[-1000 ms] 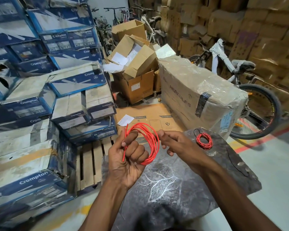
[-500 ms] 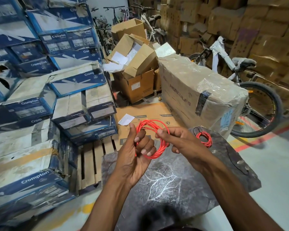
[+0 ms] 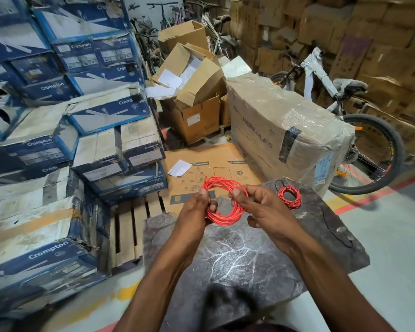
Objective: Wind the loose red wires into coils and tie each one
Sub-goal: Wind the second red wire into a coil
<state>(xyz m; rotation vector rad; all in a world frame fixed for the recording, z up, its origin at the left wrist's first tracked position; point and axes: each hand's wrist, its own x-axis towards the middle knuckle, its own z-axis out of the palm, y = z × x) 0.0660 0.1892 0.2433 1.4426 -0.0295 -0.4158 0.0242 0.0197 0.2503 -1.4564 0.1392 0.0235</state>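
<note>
I hold a coil of red wire [image 3: 225, 218] up in front of me, above a dark grey felt sheet [image 3: 237, 255]. My left hand [image 3: 195, 212] grips the coil's left side, thumb on top and fingers curled through the loop. My right hand [image 3: 264, 207] pinches the coil's right side between thumb and fingers. A second, smaller red wire coil [image 3: 290, 197] lies on the sheet's far right part, with a thin black wire [image 3: 331, 230] trailing beside it.
Stacked blue Crompton boxes [image 3: 46, 149] fill the left. A wooden pallet [image 3: 132, 231] and a flat brown carton [image 3: 201, 168] lie ahead. A large wrapped carton [image 3: 285, 130] and a bicycle [image 3: 359, 135] stand at the right. Grey floor [image 3: 393, 224] lies to the right.
Both hands have shifted right and slightly up with the coil. My left thumb now sits on top of the loops, and my right hand pinches the coil's right side closer in.
</note>
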